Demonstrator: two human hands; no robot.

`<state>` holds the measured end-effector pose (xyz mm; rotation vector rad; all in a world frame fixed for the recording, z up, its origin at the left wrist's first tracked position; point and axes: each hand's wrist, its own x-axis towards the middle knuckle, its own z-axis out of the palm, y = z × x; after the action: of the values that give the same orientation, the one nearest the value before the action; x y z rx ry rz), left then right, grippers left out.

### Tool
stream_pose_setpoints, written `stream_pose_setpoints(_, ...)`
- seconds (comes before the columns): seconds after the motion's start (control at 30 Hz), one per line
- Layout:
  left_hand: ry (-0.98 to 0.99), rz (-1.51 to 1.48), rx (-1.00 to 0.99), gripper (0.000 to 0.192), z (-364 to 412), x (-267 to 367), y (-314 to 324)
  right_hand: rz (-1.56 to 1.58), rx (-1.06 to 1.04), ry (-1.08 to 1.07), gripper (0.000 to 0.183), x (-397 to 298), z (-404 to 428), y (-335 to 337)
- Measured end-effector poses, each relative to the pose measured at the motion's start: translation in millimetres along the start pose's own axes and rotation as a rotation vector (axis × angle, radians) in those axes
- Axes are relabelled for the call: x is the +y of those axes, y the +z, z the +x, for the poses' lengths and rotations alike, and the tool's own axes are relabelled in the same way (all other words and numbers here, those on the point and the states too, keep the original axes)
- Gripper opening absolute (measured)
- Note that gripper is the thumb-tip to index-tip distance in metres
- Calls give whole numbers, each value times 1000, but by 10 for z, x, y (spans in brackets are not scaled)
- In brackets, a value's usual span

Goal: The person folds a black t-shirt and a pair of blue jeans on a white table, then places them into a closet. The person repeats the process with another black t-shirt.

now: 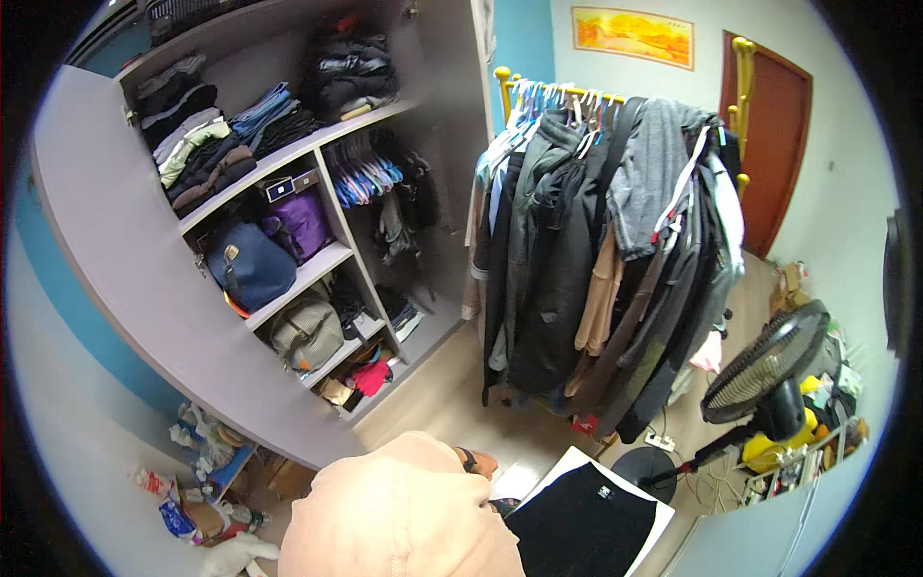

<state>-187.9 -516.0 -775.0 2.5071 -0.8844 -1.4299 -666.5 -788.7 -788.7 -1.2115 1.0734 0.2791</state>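
Note:
My left hand (484,465), seemingly the one in view, shows only in part past the beige sleeve (404,505), with a black band at its wrist. Its fingers cannot be made out. My right hand is out of view. Close by the visible hand, a folded black garment (588,523) with a small white print lies flat on a white board or sheet (575,461). Beyond it, a gold-coloured clothes rack (503,94) is hung full of dark jackets, trousers and a grey garment (652,180).
An open wardrobe (288,155) at the left holds folded clothes, bags and hangers. A black pedestal fan (768,360) stands at the right, cables on the floor beside its base. Bags and bottles crowd the lower left. A brown door (771,151) is behind the rack.

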Motion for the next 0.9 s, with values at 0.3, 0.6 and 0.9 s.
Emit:
stream_pose_setpoints(0.3,66,23,43,38,-410,246,-24,82,176,168,38,607,-390,516)
stream_pose_setpoints(0.6,560,-252,-195,35,695,596,-151,244,378,357,30,1662,-538,995)
stream_pose_setpoints(0.9,568,0,-240,25,2222,2376,-359,-98,534,21,26,334,5,1041)
